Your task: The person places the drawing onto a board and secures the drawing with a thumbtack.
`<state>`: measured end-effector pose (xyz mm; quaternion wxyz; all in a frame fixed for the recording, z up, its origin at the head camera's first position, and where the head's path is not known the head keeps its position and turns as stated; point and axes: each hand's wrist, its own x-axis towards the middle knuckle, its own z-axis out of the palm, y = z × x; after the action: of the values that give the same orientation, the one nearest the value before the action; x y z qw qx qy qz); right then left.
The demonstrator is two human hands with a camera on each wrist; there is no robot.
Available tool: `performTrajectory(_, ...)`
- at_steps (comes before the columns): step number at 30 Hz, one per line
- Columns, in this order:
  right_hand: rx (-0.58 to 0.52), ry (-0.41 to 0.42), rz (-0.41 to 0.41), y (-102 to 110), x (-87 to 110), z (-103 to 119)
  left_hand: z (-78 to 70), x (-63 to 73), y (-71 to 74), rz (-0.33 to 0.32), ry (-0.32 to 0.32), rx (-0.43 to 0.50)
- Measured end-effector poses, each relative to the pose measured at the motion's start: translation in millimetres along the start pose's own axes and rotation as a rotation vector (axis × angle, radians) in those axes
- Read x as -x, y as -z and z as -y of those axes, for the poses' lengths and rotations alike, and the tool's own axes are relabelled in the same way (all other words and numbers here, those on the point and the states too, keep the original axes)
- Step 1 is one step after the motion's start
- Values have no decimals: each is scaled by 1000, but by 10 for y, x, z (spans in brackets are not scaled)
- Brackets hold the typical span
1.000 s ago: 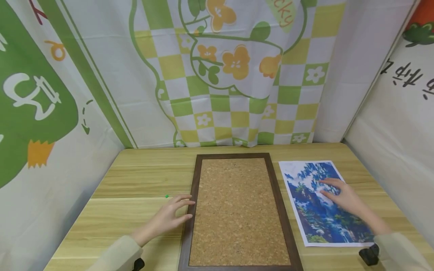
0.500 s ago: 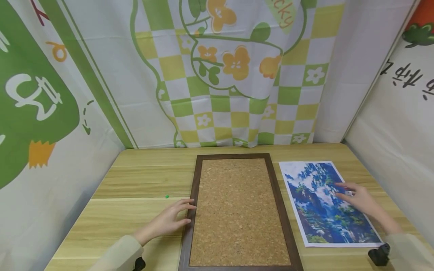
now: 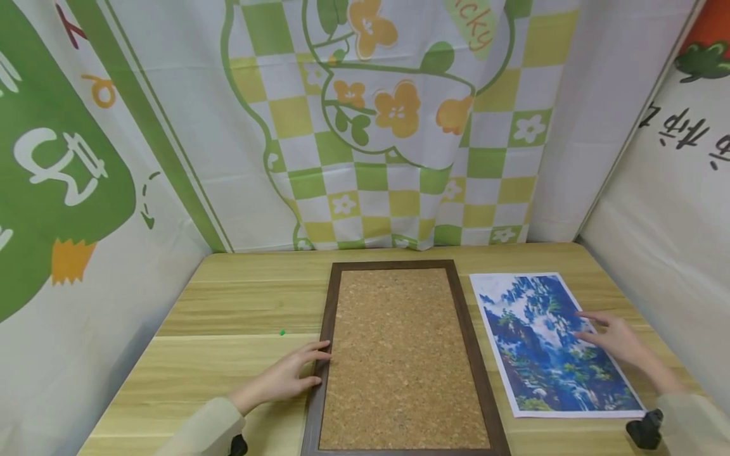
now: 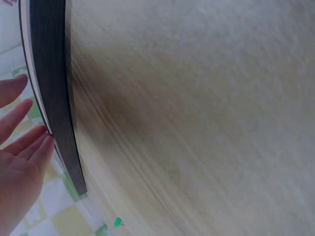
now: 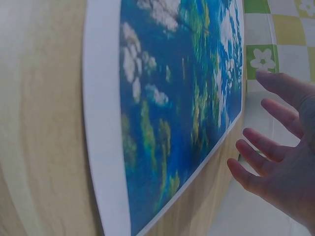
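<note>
A corkboard [image 3: 405, 361] in a dark wooden frame lies flat on the wooden table. At its left edge is my left hand [image 3: 285, 373], fingers extended and fingertips right at the frame; the left wrist view shows them beside the dark frame bar [image 4: 51, 88]. To the right of the board lies a white-bordered print [image 3: 547, 348] of a blue mountain landscape. Over that sheet's right edge hovers my right hand [image 3: 618, 342], its fingers spread and nothing between them. In the right wrist view the spread fingers [image 5: 261, 152] are apart from the paper.
A green push pin [image 4: 118, 222] sits on the table left of the board, appearing as a small dot in the head view. Patterned fabric [image 3: 393, 209] hangs behind the table, with printed fabric walls at both sides.
My right hand has moved right, from over the middle of the print to its right edge. My left hand has slid slightly toward me along the frame.
</note>
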<state>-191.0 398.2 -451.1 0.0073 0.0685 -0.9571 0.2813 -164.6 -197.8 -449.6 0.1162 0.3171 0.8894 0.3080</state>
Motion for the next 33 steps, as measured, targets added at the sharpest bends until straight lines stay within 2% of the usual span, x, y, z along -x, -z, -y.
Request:
performTrajectory(8,20,-22,24,-20,-11,-62,-1,11,-9,23,43,11)
performTrajectory(16,9,-72,62,-49,-29,-125,2,35,-7,30,39,55)
performTrajectory(22,1,-86,94,-50,-46,-140,3,30,-3,34,35,51)
performTrajectory(33,-35,-206,145,-20,-138,-113,2,16,-4,44,23,62)
